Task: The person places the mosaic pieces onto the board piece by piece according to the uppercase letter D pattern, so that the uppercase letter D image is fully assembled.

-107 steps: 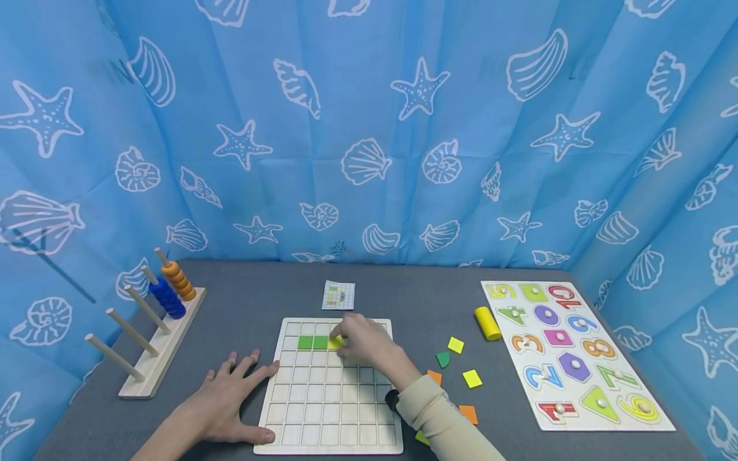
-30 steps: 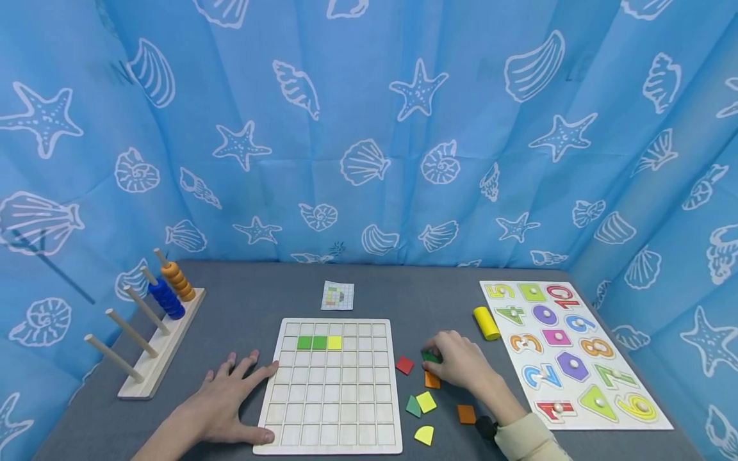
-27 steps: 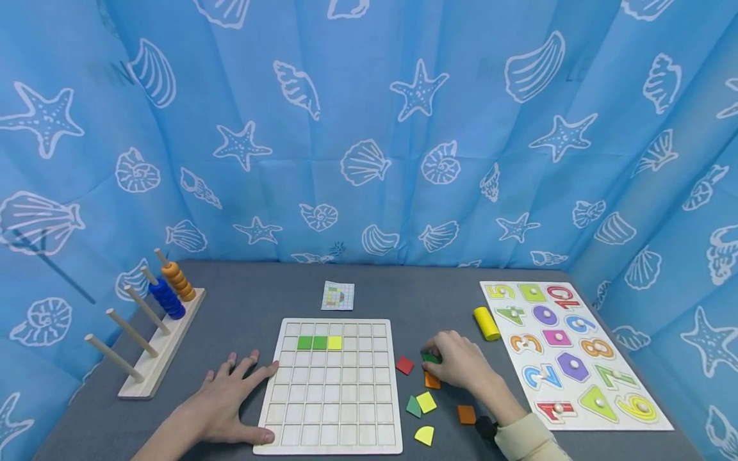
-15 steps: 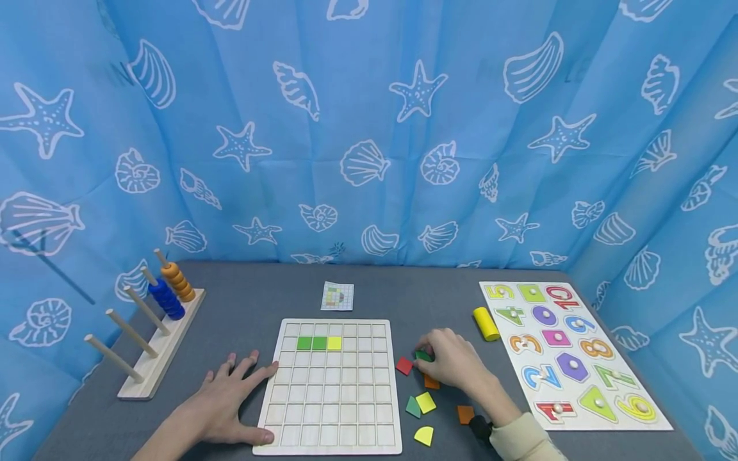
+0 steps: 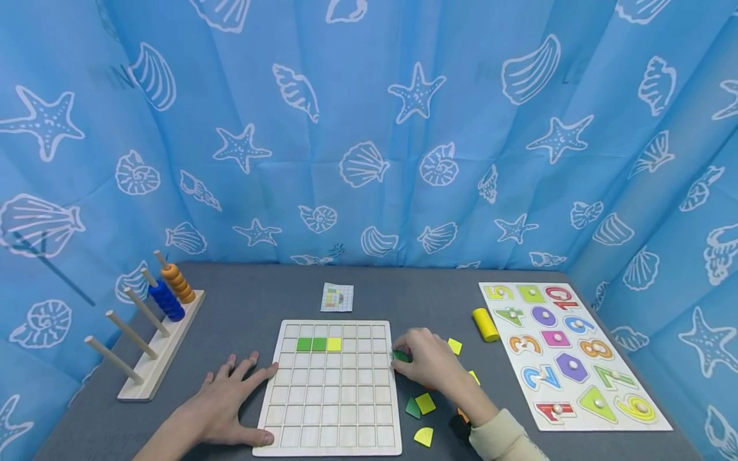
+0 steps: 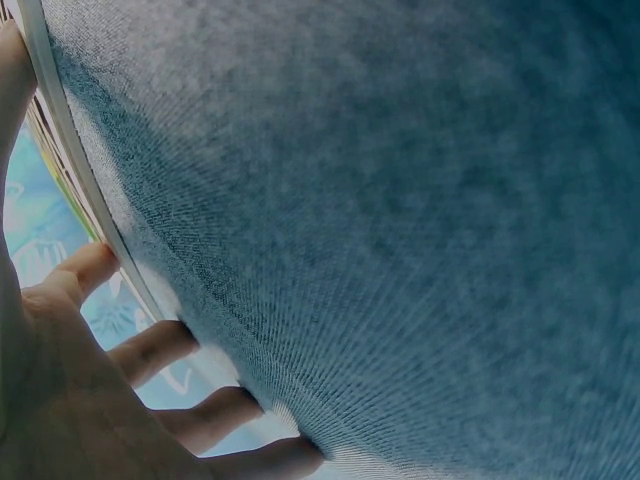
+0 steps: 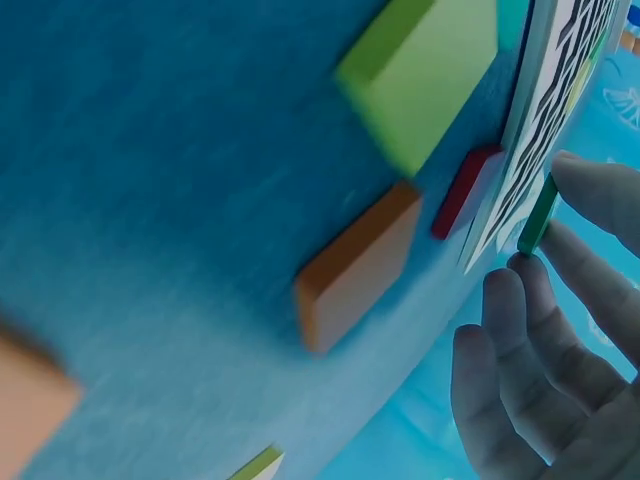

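A white grid board [image 5: 330, 404] lies on the table, with two green square tiles [image 5: 311, 344] and a yellow square tile [image 5: 334, 344] side by side in its second row. My left hand [image 5: 227, 400] is spread flat on the table, thumb and index finger touching the board's left edge. At the board's right edge, my right hand [image 5: 429, 362] pinches a dark green tile [image 7: 540, 212] between thumb and fingers; earlier its rounded quarter shape showed on the table. A red tile [image 7: 468, 192] and an orange tile [image 7: 360, 265] lie beneath this hand.
Yellow [image 5: 425, 403], teal [image 5: 412, 408] and quarter-round yellow [image 5: 423, 436] tiles lie right of the board. A pattern card [image 5: 337, 298] is behind it. A peg stacker [image 5: 164, 346] stands left; a yellow cylinder [image 5: 486, 324] and number puzzle [image 5: 542, 400] lie right.
The yellow square was set in the grid's second row and released. My right hand then took the green quarter-round tile and brought it left to the board's edge. My left hand stays put.
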A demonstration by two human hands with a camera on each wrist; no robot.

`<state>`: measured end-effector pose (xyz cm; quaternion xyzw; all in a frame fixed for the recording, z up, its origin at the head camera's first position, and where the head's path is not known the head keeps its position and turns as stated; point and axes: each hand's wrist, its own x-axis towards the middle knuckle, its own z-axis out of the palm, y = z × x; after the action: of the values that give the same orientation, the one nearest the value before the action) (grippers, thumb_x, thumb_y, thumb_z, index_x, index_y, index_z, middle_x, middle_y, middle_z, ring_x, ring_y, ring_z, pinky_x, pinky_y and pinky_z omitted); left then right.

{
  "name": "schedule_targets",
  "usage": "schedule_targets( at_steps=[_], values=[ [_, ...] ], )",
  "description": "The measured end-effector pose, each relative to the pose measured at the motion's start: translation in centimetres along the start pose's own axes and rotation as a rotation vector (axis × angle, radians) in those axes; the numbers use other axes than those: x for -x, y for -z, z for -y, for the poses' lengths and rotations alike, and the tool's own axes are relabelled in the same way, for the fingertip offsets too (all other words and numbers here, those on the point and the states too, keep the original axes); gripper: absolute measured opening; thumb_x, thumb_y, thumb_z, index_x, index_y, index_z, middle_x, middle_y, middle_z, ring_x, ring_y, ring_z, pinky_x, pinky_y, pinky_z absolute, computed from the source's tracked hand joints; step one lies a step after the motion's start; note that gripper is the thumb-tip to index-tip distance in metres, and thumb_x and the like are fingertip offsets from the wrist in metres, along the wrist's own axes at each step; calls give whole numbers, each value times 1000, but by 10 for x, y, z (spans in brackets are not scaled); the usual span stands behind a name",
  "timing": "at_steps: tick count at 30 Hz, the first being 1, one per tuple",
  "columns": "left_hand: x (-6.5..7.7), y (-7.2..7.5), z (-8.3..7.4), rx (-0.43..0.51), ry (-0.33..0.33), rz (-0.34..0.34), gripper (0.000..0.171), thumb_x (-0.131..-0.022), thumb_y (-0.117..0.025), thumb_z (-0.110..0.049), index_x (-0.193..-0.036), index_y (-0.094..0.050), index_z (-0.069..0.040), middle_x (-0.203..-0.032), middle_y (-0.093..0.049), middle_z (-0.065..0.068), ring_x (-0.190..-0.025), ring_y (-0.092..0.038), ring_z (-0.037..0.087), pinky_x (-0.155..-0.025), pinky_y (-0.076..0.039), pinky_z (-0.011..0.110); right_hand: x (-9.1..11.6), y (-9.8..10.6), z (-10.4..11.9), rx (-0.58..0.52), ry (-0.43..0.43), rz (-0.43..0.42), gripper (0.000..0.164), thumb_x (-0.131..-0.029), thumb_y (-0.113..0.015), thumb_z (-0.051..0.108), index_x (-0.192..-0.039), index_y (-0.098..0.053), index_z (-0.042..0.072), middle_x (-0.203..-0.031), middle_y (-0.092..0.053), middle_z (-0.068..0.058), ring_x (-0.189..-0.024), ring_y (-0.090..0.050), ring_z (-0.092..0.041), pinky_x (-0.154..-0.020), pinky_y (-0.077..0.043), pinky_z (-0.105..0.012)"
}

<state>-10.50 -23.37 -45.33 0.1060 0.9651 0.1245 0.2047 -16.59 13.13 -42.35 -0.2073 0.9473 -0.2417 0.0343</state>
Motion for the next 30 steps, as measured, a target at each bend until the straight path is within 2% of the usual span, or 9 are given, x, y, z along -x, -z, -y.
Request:
schedule_targets(
  at_steps=[4, 12, 22, 30],
  values=[
    [1, 0, 1, 3, -12, -8, 117, -64, -74, -86, -158, -38, -26, -162, -34, 28, -138, -24, 75, -95, -25, 91, -4, -6, 8, -3, 44, -6, 18, -81, -85, 13, -97, -80, 4, -78, -65, -1, -63, -48, -10, -51, -37, -22],
    [1, 0, 1, 6, -6, 1, 116, -64, -74, -84, -158, -38, -27, -162, -34, 28, -138, -24, 75, -95, -25, 91, -18, -17, 29, -21, 107, 1, 20, -83, -85, 15, -98, -81, 4, -86, -74, -7, -67, -57, -9, -51, -41, -20],
    [1, 1, 1, 9, -15, -3, 116, -64, -75, -84, -158, -38, -26, -161, -34, 29, -138, -24, 75, -94, -25, 91, -32, -31, 50, -24, 123, 51, 20, -83, -85, 18, -100, -81, 8, -84, -74, -3, -63, -49, -2, -52, -40, -19],
    [1, 1, 1, 12, -21, 1, 115, -65, -74, -84, -158, -37, -27, -162, -33, 29, -138, -24, 75, -94, -25, 91, -38, -38, 58, 11, 125, 69, 23, -82, -87, 21, -101, -81, 9, -86, -76, -3, -67, -56, -2, -57, -45, -18]
  ],
)
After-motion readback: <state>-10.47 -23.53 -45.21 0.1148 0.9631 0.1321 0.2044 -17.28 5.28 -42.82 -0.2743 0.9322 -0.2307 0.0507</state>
